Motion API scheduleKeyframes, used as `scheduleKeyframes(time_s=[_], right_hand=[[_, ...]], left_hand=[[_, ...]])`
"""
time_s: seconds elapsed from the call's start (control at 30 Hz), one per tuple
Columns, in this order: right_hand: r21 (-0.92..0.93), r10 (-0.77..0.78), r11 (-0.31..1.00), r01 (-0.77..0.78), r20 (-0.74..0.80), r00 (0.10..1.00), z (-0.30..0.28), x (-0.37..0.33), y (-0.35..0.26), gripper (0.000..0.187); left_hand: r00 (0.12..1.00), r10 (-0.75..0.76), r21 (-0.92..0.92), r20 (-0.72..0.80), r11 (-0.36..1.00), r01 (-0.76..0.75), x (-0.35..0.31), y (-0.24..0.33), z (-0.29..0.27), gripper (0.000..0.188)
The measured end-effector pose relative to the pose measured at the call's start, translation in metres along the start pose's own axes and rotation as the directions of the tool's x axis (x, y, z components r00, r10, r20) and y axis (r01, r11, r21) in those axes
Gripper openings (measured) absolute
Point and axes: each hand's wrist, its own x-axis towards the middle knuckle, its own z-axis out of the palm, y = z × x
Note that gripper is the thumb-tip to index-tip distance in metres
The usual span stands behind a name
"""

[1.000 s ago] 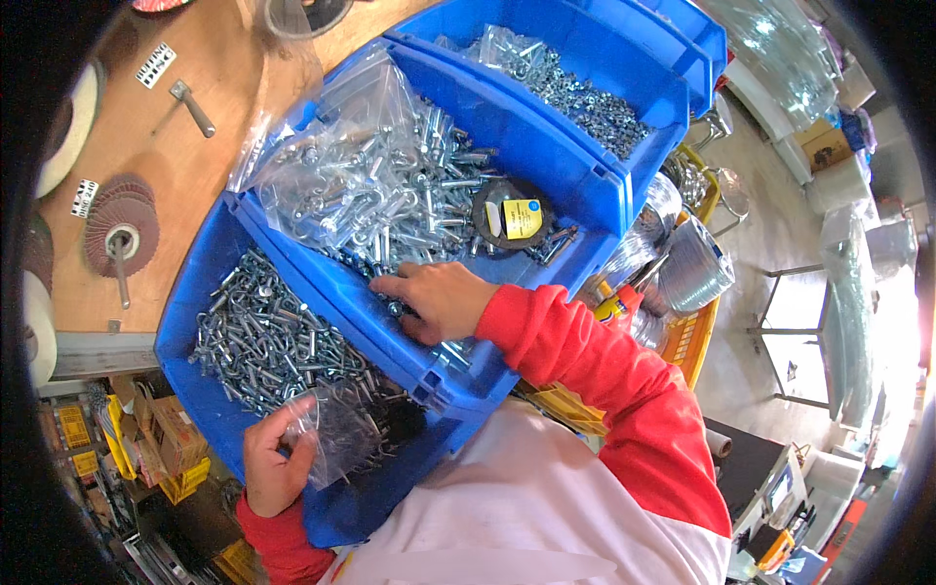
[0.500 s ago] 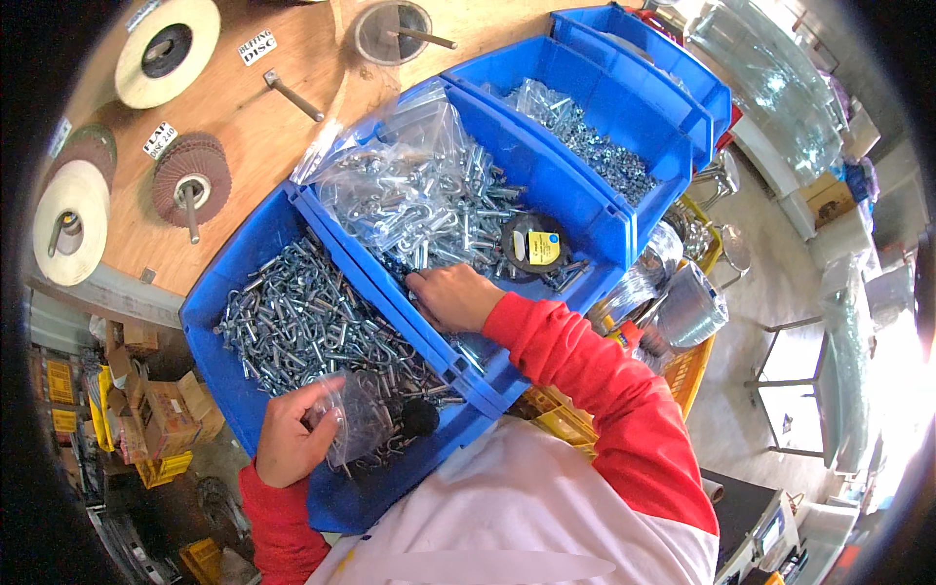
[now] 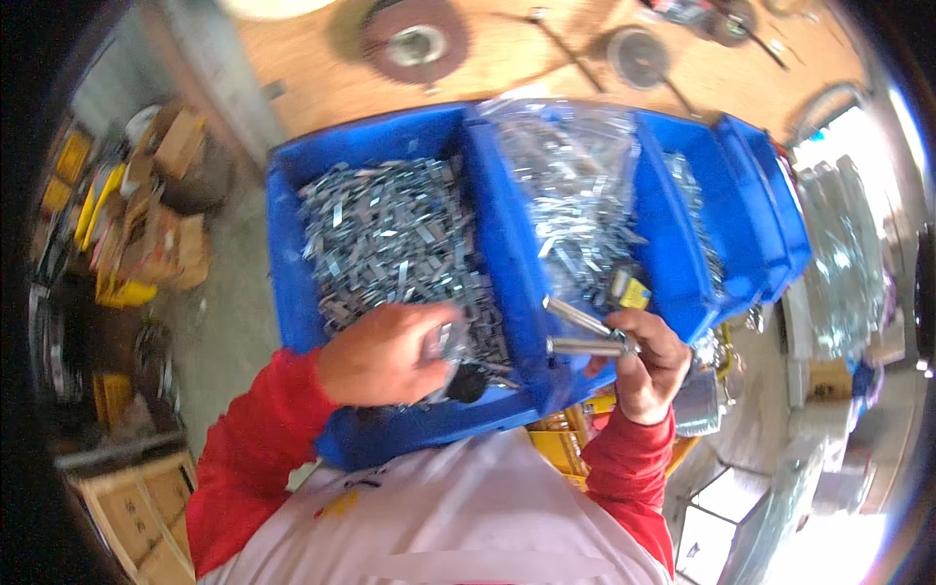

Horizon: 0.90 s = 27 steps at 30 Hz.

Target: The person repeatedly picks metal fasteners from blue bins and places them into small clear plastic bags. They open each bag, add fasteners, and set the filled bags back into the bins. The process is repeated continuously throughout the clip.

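Observation:
My right hand (image 3: 651, 363) pinches shiny metal bolts (image 3: 587, 347) by one end. Their shafts spread in a V toward the left, above the front of the second blue bin (image 3: 678, 273). Closed around a crumpled clear plastic bag (image 3: 452, 341), my left hand (image 3: 382, 359) hovers at the front of the left blue bin (image 3: 289, 278). What the bag holds is too blurred to tell. Loose small metal hardware (image 3: 390, 234) heaps up in that left bin, with a round black object (image 3: 468, 383) near its front. Bagged metal pieces (image 3: 575, 185) and a yellow-labelled item (image 3: 630, 292) lie in the second bin.
More blue bins (image 3: 765, 210) stand to the right. Behind them a wooden board (image 3: 526, 58) carries abrasive discs (image 3: 414, 44) and protruding rods. Yellow crates (image 3: 561, 448) sit below the bins. Cardboard boxes (image 3: 161, 234) are at the left, plastic-wrapped goods (image 3: 840, 253) at the right.
My right hand has come up out of the second bin with bolts in it. My left hand still holds the bag. The view has turned, bringing the bins more upright.

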Motion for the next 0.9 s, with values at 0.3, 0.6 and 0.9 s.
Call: scheduleKeyframes(time_s=[0.3, 0.6, 0.9], right_hand=[[-0.336, 0.172, 0.94, -0.062, 0.309, 0.935, 0.067, 0.009, -0.004, 0.025], [-0.504, 0.016, 0.777, 0.378, 0.616, 0.788, 0.083, 0.039, -0.013, 0.025], [-0.554, 0.12, 0.671, 0.492, 0.737, 0.666, 0.063, 0.049, -0.02, 0.025]], left_hand=[[0.997, 0.076, 0.115, -0.001, 0.99, -0.075, -0.002, -0.001, 0.002, 0.063], [0.999, 0.044, 0.22, 0.009, 0.974, -0.044, -0.003, 0.013, 0.012, 0.061], [0.999, 0.003, 0.155, 0.037, 0.988, -0.008, -0.01, 0.019, 0.002, 0.061]])
